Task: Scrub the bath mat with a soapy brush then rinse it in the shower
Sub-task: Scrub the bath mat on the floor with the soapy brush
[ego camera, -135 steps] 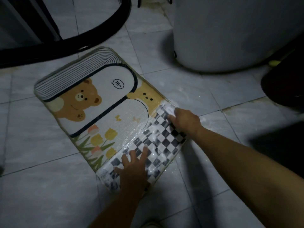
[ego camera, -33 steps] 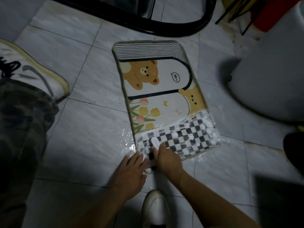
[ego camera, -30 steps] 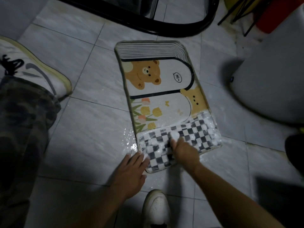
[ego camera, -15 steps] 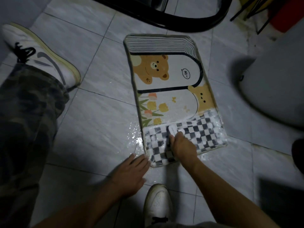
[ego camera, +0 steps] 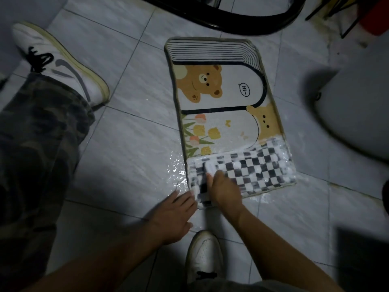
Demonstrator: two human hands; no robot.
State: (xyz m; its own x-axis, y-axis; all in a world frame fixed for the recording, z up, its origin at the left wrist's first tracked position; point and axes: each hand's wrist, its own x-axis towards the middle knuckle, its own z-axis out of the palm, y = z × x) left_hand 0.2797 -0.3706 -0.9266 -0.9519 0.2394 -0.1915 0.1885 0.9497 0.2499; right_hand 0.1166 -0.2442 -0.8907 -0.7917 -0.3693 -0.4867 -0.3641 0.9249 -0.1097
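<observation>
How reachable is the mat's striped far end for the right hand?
Probably yes: the right hand grips the brush at the checkered end; nothing lies on the mat before the stripes. A lean may help.

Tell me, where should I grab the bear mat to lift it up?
Probably the striped end of the mat, pinching both corners and coming from the far side. It lies flat, so fingers must slip under the edge, and that end looks free of foam, unlike the foamy checkered end.

a home bathroom — wet grey floor tiles (ego camera: 130, 144), a curved black shower rail (ego camera: 248, 26), a cartoon-bear bath mat (ego camera: 221, 98).
</observation>
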